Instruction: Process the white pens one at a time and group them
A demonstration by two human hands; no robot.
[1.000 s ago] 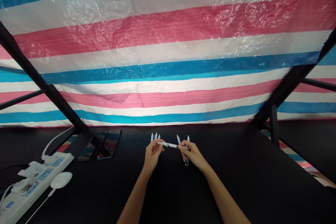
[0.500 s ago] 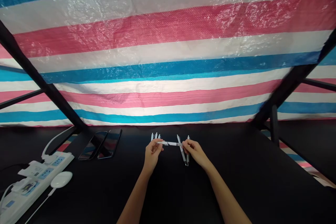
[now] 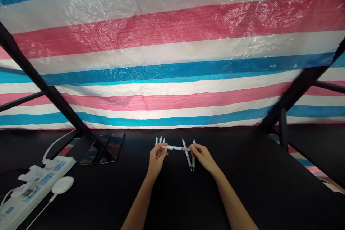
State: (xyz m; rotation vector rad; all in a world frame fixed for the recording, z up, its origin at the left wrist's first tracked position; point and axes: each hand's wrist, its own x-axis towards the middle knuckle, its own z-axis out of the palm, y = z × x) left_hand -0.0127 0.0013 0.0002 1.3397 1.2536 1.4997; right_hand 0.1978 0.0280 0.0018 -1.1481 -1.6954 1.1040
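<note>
A white pen with a grey grip (image 3: 176,148) is held level above the table between both hands. My left hand (image 3: 157,158) is closed around its clip end, with thumb and fingertips pinching it. At the grey end, my right hand (image 3: 201,155) pinches the pen's tip; the tip itself is hidden by the fingers. Two similar pens lie below and beside the right fingers: one white pen (image 3: 186,156) slants, and another pen (image 3: 193,163) is partly covered by the right hand. Behind my left hand, the tops of three white pens (image 3: 160,139) show.
Two dark phones (image 3: 112,148) lie to the left on the black table (image 3: 178,201). Nearer left are a white power strip (image 3: 40,187) with plugs and a round white charger (image 3: 63,185) on a cable. Black frame bars (image 3: 291,93) and a striped tarp (image 3: 172,50) stand behind.
My right hand has shifted slightly right along the pen, and more of the grey grip shows. The left hand has barely moved. The lying pens stay in place.
</note>
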